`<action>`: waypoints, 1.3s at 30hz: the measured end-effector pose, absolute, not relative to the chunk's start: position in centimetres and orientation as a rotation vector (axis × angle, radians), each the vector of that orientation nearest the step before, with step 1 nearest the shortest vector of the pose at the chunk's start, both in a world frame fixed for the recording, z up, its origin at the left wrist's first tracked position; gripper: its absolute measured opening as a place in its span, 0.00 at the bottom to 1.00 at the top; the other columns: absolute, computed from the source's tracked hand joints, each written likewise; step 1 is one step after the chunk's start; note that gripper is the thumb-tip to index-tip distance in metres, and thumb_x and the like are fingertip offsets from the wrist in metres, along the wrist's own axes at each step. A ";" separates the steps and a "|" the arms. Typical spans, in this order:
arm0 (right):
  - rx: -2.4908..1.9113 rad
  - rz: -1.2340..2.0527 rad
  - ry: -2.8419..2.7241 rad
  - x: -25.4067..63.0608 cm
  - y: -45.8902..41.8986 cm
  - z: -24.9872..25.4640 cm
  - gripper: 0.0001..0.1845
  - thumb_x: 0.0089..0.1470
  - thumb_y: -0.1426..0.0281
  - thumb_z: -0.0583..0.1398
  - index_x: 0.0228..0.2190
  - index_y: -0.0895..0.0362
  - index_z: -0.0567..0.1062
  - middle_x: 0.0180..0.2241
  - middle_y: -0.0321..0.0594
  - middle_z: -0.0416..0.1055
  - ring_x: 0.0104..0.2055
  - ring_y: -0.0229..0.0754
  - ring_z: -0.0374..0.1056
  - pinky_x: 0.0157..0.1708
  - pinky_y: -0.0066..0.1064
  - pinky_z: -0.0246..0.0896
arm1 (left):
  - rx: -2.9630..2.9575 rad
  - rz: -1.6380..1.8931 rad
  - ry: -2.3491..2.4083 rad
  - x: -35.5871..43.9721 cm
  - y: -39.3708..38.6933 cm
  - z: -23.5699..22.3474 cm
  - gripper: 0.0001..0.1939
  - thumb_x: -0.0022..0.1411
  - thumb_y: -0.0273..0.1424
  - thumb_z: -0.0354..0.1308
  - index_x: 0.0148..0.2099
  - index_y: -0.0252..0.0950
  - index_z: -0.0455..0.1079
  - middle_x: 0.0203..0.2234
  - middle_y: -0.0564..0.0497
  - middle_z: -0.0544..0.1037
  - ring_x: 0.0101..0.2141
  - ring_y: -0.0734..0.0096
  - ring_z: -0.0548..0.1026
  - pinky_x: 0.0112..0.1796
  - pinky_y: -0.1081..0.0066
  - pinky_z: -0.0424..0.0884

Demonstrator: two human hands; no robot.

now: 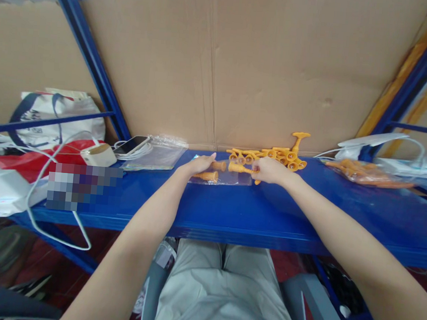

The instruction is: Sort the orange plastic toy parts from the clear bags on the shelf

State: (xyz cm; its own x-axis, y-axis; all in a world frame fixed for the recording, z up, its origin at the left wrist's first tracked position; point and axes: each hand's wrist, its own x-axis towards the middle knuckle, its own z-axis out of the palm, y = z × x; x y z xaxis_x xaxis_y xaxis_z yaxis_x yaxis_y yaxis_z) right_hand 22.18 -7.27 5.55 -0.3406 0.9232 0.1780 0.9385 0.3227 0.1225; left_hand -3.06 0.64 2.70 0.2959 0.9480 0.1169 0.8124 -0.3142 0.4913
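Observation:
My right hand [271, 171] pinches an orange plastic piece [238, 167] by its narrow end. The flared cup end points left, over the clear plastic bag [232, 179] lying on the blue shelf. On the left, my left hand [201, 164] is closed on the bag, its thumb raised and most of its fingers hidden. A few similar orange pieces [209, 176] lie in or on the bag beside that hand; which of the two I cannot tell. Behind my right hand is a pile of orange pieces [291, 162], one standing upright with a T-shaped top.
A filled bag of orange pieces [362, 173] lies at right, by a white power strip [410, 169]. Flat clear bags [157, 153], a phone [132, 145], a charger [98, 155] and loose cables sit left. Cardboard [273, 70] walls the back; blue posts [91, 59] flank the shelf.

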 end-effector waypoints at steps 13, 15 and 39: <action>-1.829 -0.431 -2.480 19.9 -8.7 5.5 0.17 0.54 0.71 0.59 0.43 0.64 0.80 0.41 0.55 0.79 0.45 0.54 0.76 0.37 0.35 0.67 | 2.268 0.529 1.628 -2.8 0.8 2.3 0.41 0.68 0.52 0.28 0.48 0.32 0.77 0.53 0.42 0.78 0.55 0.55 0.73 0.56 0.64 0.64; -1.836 -0.438 -2.466 19.7 -8.8 5.3 0.18 0.54 0.70 0.60 0.44 0.64 0.80 0.41 0.55 0.79 0.45 0.54 0.76 0.37 0.34 0.67 | 2.235 0.515 1.623 -2.7 0.9 2.2 0.43 0.68 0.53 0.26 0.43 0.31 0.78 0.48 0.41 0.80 0.52 0.54 0.75 0.53 0.63 0.66; -1.794 -0.492 -2.481 18.8 -9.3 4.9 0.16 0.56 0.69 0.58 0.43 0.63 0.80 0.39 0.55 0.80 0.46 0.54 0.76 0.40 0.36 0.66 | 1.993 0.751 1.594 -2.1 0.5 2.2 0.36 0.72 0.49 0.29 0.66 0.33 0.62 0.66 0.43 0.63 0.63 0.57 0.66 0.57 0.64 0.64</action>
State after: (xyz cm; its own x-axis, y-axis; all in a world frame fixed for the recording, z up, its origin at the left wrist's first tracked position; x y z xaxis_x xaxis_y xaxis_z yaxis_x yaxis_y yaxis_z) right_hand 18.83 -9.32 4.90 -0.3300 0.9188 0.2165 0.9319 0.2804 0.2303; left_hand -2.08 0.55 2.19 0.1723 0.9775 0.1214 0.7162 -0.2090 0.6659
